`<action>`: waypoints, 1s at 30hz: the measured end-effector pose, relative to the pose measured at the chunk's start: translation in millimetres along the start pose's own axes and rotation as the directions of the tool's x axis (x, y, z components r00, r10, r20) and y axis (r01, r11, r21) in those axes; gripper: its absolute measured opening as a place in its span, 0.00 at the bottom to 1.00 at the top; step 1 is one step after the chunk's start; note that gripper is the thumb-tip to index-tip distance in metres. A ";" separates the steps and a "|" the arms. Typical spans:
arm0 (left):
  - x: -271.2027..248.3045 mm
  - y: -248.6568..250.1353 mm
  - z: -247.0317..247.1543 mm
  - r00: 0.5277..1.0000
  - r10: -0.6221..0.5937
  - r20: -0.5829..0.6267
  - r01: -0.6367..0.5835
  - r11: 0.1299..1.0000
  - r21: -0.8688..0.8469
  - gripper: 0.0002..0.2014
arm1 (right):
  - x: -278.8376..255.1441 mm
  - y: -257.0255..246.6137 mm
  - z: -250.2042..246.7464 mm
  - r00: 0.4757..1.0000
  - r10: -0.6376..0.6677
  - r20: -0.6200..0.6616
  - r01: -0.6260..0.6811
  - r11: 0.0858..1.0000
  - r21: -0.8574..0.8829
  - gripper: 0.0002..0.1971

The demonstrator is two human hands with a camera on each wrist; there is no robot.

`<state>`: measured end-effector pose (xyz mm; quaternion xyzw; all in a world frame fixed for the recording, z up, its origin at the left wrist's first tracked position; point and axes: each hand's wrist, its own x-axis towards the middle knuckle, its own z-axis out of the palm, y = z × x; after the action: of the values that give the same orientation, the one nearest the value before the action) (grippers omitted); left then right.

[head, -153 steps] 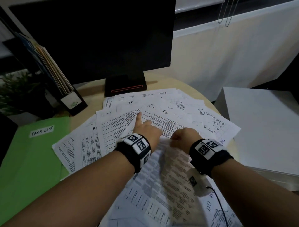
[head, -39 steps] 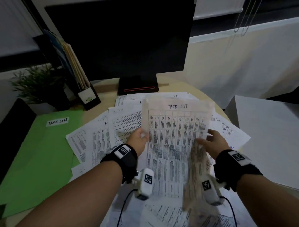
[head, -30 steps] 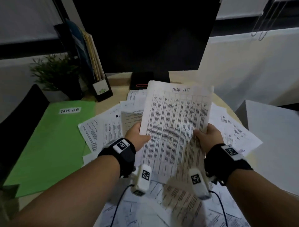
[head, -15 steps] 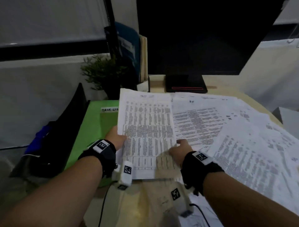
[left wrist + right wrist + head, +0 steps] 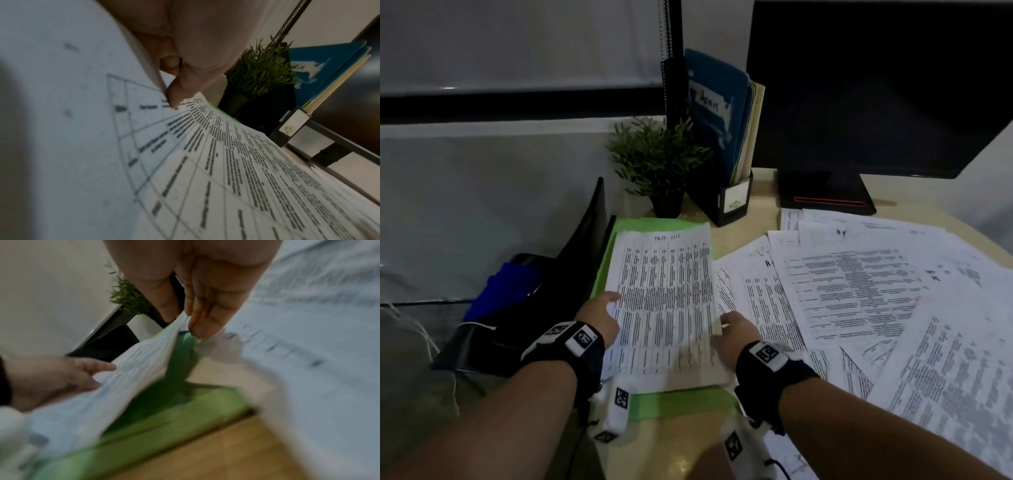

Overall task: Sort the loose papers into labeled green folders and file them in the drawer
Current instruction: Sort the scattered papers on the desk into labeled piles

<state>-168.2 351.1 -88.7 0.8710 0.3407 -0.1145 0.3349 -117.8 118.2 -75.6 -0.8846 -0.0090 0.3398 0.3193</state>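
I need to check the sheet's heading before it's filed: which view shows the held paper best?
The head view: the whole held paper and its "TASK LIST" heading show above the green folder. The left wrist view shows only blurred table rows; the right wrist view, a blurred edge.

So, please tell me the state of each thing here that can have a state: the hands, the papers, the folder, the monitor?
Left hand: pinches the sheet's left edge.
Right hand: pinches its right edge.
Task List sheet: held over the folder, right edge lifted.
Green folder: flat on the desk, mostly covered.
Loose papers: fanned out, unsorted.
Monitor: dark.
Blue folder: upright in the holder.
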 end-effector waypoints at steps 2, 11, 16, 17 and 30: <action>5.0 -1.7 -3.8 1.000 -0.017 -0.010 0.017 0.997 0.081 0.30 | -4.0 7.9 -5.7 0.996 -0.066 -0.056 0.056 0.985 -0.162 0.21; 8.1 13.8 8.2 0.994 -0.107 -0.005 0.100 0.909 0.404 0.26 | -16.2 68.0 -46.8 0.997 -0.076 0.031 0.077 0.727 -0.682 0.36; -17.5 49.6 18.8 0.967 -0.091 -0.238 0.202 0.843 0.498 0.35 | -28.4 89.1 -78.0 0.991 -0.081 -0.106 0.005 0.817 -0.577 0.38; -22.5 60.5 24.3 0.975 0.000 -0.220 0.119 0.841 0.528 0.38 | -29.8 97.5 -89.6 0.986 -0.036 -0.161 -0.060 0.833 -0.550 0.38; -147.1 203.8 211.0 0.708 0.564 0.424 -0.678 0.711 0.186 0.20 | -79.9 287.8 -217.8 0.797 0.422 -0.431 -0.554 0.796 -0.244 0.29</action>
<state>-134.7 24.8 -80.9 0.9445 -0.0640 -0.1951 0.2565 -105.0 -251.2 -69.2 -0.9448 0.2193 0.2386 0.0484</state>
